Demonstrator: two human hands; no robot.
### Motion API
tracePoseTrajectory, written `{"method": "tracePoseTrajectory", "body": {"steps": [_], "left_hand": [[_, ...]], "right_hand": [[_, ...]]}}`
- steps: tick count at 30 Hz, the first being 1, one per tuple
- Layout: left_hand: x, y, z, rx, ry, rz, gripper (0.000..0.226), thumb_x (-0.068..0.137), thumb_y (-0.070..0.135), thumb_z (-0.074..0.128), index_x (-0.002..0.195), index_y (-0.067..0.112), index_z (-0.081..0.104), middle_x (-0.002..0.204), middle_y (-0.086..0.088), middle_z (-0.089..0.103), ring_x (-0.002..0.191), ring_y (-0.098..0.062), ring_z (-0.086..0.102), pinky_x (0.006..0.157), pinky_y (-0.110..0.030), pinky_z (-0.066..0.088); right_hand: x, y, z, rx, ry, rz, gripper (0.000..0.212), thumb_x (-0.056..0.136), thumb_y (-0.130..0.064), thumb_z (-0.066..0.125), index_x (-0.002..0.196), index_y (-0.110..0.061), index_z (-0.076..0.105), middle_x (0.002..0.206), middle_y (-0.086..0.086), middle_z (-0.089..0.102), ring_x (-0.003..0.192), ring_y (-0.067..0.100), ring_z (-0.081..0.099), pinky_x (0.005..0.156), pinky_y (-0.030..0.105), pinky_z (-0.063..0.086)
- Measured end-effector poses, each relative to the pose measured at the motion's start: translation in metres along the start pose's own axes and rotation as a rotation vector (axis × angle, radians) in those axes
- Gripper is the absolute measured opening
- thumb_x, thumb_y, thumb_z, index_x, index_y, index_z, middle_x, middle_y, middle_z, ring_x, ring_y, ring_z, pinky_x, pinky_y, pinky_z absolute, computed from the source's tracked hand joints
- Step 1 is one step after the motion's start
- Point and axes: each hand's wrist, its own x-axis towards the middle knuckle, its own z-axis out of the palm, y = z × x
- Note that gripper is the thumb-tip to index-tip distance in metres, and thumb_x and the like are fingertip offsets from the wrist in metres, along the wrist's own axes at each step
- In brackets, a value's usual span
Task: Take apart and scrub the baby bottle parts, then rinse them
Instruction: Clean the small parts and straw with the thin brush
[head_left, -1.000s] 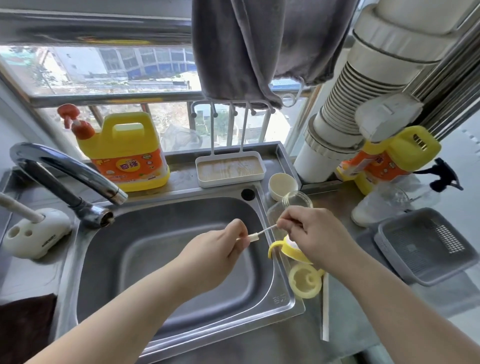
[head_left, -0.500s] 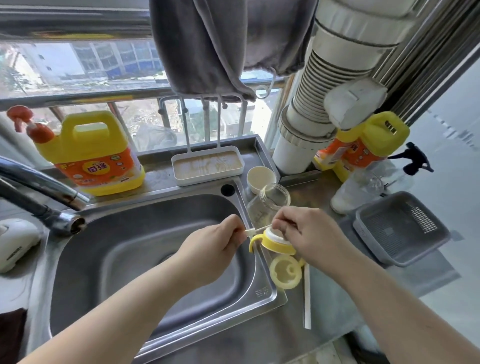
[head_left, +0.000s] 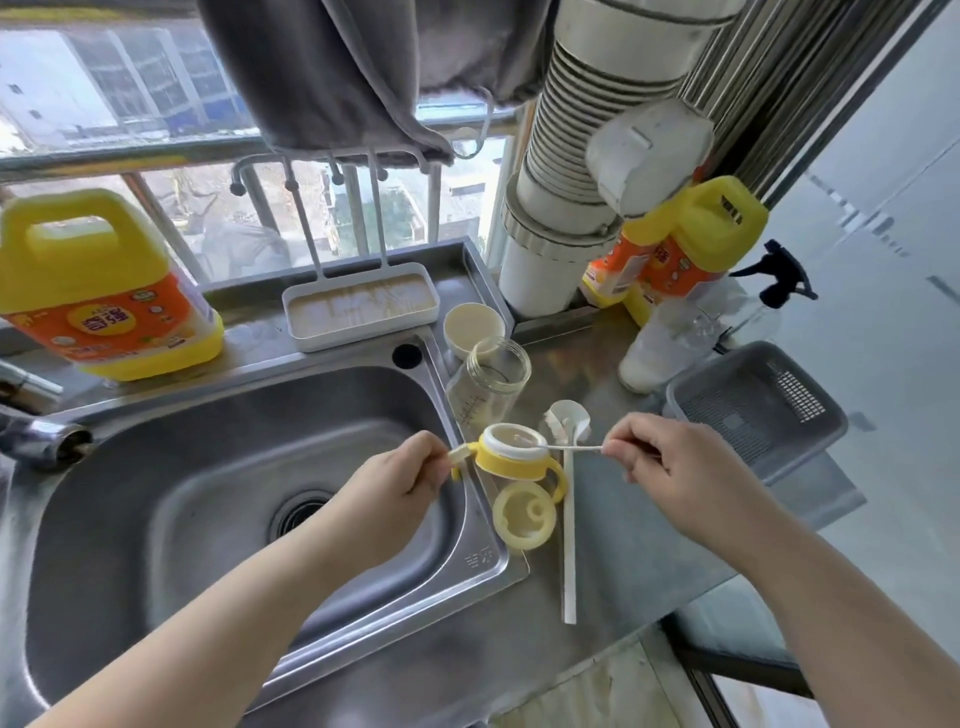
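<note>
Pinching one thin straw (head_left: 569, 447), two hands: left hand (head_left: 395, 480), right hand (head_left: 670, 467).

Two bare forearms come in from the bottom edge, one on each side, with no sleeve showing on either up to the frame's edge. The left hand (head_left: 387, 486) and the right hand (head_left: 675, 475) wear no gloves, rings, watch or bracelet. The fingers (head_left: 631, 441) have short, plain, unpainted nails.
</note>
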Motion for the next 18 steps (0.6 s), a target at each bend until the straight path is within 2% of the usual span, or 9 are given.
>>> {"method": "tracePoseTrajectory", "body": {"steps": [3,6,9,12,15,18], "left_hand": [[0.004,0.001,0.009,-0.042,-0.017,-0.03,0.015,0.098,0.017,0.042,0.089,0.024,0.052,0.078,0.012,0.056,0.064,0.001,0.047,0.06,-0.009,0.037],[0.007,-0.003,0.023,-0.086,-0.026,-0.071,0.014,0.094,0.014,0.051,0.097,0.023,0.061,0.081,0.012,0.057,0.07,-0.002,0.049,0.067,-0.013,0.039],[0.008,-0.006,0.036,-0.165,-0.012,-0.098,0.02,0.09,0.014,0.06,0.086,0.034,0.061,0.078,0.011,0.059,0.065,0.001,0.05,0.063,-0.006,0.038],[0.007,-0.008,0.047,-0.249,0.004,-0.131,0.03,0.086,0.011,0.065,0.077,0.039,0.06,0.069,0.01,0.058,0.058,0.0,0.049,0.061,-0.008,0.04],[0.005,-0.009,0.055,-0.322,0.006,-0.165,0.027,0.088,0.008,0.061,0.078,0.034,0.062,0.068,0.007,0.06,0.061,-0.012,0.052,0.057,-0.013,0.04],[0.001,-0.01,0.055,-0.417,0.019,-0.209,0.025,0.091,0.002,0.056,0.078,0.024,0.062,0.063,0.006,0.062,0.054,-0.008,0.053,0.054,-0.014,0.041]], "right_hand": [[-0.009,0.016,0.005,0.055,0.014,0.033,0.016,0.091,-0.023,0.058,0.077,-0.03,0.059,0.064,-0.011,0.061,0.058,0.005,0.055,0.054,0.019,0.04],[-0.015,0.026,0.011,0.076,-0.009,0.049,0.016,0.092,-0.022,0.057,0.078,-0.029,0.058,0.065,-0.009,0.062,0.053,0.002,0.051,0.051,0.013,0.039],[-0.017,0.033,0.019,0.158,0.02,0.086,0.015,0.091,-0.018,0.058,0.078,-0.026,0.058,0.065,-0.005,0.062,0.051,0.003,0.048,0.051,0.011,0.037],[-0.019,0.037,0.033,0.222,0.011,0.119,0.018,0.09,-0.019,0.059,0.077,-0.03,0.056,0.067,-0.007,0.062,0.056,0.01,0.049,0.054,0.015,0.039],[-0.019,0.038,0.039,0.247,-0.029,0.128,0.016,0.09,-0.018,0.058,0.078,-0.028,0.057,0.066,-0.005,0.06,0.056,0.007,0.048,0.056,0.015,0.039],[-0.018,0.041,0.039,0.256,-0.042,0.148,0.014,0.091,-0.018,0.058,0.079,-0.026,0.058,0.067,-0.004,0.062,0.057,0.01,0.05,0.056,0.016,0.04]]}}
